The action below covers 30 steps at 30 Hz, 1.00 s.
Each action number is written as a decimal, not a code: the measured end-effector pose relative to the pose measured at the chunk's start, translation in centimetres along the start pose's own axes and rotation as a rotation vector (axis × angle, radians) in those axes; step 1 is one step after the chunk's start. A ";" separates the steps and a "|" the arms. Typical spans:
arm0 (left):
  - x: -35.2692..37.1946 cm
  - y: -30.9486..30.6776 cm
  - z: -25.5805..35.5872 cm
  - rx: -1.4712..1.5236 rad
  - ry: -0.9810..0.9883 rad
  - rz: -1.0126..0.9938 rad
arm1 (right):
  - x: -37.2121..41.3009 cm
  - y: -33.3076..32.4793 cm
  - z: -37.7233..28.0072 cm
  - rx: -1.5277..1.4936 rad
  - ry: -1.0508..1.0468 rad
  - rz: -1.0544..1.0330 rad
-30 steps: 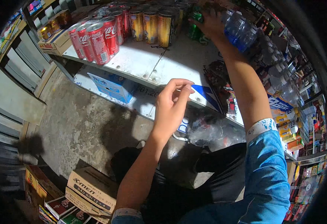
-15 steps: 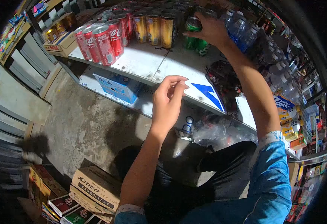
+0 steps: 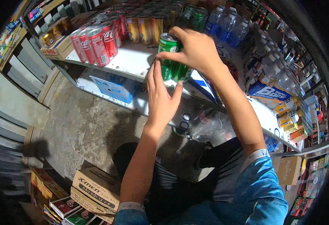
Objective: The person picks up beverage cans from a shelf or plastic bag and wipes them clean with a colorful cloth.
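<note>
Two green soda cans (image 3: 166, 69) stand side by side, near the front edge of the white shelf (image 3: 132, 62). My right hand (image 3: 196, 50) reaches over them from the right, thumb across the front and fingers around the far side, gripping them. My left hand (image 3: 161, 95) is open with fingers stretched upward. Its fingertips meet the left can's lower left side, and its thumb points up below the right can. Behind stand several yellow cans (image 3: 145, 29), with red Coca-Cola cans (image 3: 98, 47) to the left.
Blue-labelled water bottles (image 3: 227, 26) and more green cans (image 3: 199, 18) stand farther back. Packed bottles (image 3: 269, 90) line the right side. A light-blue box (image 3: 114, 89) sits on the lower shelf, beside clear plastic wrap (image 3: 213, 129). Cardboard cartons (image 3: 95, 191) are on the floor at lower left.
My right hand has brought the green cans from the back right of the shelf toward the front edge. My left hand has straightened its fingers and risen to the cans.
</note>
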<state>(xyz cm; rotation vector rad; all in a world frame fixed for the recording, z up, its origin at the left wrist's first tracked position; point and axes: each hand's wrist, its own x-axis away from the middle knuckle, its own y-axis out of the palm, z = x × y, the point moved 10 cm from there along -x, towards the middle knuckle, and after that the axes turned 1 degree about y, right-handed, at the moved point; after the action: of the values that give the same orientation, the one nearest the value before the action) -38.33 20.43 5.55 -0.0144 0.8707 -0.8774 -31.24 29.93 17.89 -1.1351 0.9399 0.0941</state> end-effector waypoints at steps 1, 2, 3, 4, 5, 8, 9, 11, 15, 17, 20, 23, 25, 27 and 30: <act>0.0 0.0 0.3 -0.025 0.017 0.004 | 0.0 0.4 0.4 -0.009 0.029 -0.034; 0.0 0.1 0.5 -0.050 0.033 0.005 | 0.2 0.7 0.8 -0.018 0.061 -0.069; 0.0 0.0 0.7 -0.043 0.020 0.013 | 0.3 0.8 1.0 -0.048 0.104 -0.161; 0.0 0.2 0.7 -0.040 0.023 0.008 | 0.6 0.6 1.4 -0.045 0.111 -0.160; -0.1 0.3 0.2 -0.025 -0.017 0.014 | 0.9 0.6 2.0 -0.172 0.146 -0.160; -0.2 0.5 -0.7 0.021 -0.038 0.054 | 2.7 0.4 3.8 -0.456 0.207 -0.198; -0.4 0.4 -0.9 0.061 -0.058 0.060 | 3.6 -0.7 4.5 -0.519 0.241 -0.137; -0.7 1.0 -2.0 0.207 -0.147 0.078 | 6.0 -2.9 6.1 -0.513 0.295 -0.064; -1.8 1.0 -3.0 0.168 -0.058 0.089 | 13.6 -3.1 11.2 -0.142 0.672 -0.263; -2.8 1.4 -4.5 0.236 -0.198 0.061 | 16.9 -0.7 12.7 0.074 0.655 -0.432; -3.8 1.2 -3.2 0.042 -0.148 0.016 | 18.0 2.6 13.4 -0.068 0.528 -0.373; -3.5 0.9 -3.3 0.052 -0.156 0.051 | 17.2 1.3 12.8 -0.136 0.582 -0.290; -3.1 -0.2 -2.5 0.097 -0.093 0.122 | 16.3 -1.1 12.1 -0.345 0.607 -0.146; -2.6 -1.5 -0.3 0.396 -0.062 0.162 | 15.2 -4.9 11.5 -0.599 0.601 0.099; 0.5 -3.0 2.0 0.788 -0.287 0.215 | 14.4 -11.2 7.1 -1.083 0.594 0.482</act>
<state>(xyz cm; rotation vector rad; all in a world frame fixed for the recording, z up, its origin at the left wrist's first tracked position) -38.85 17.42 7.54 0.6139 0.2130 -0.9365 -12.34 25.01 16.95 -1.9493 1.7818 0.7626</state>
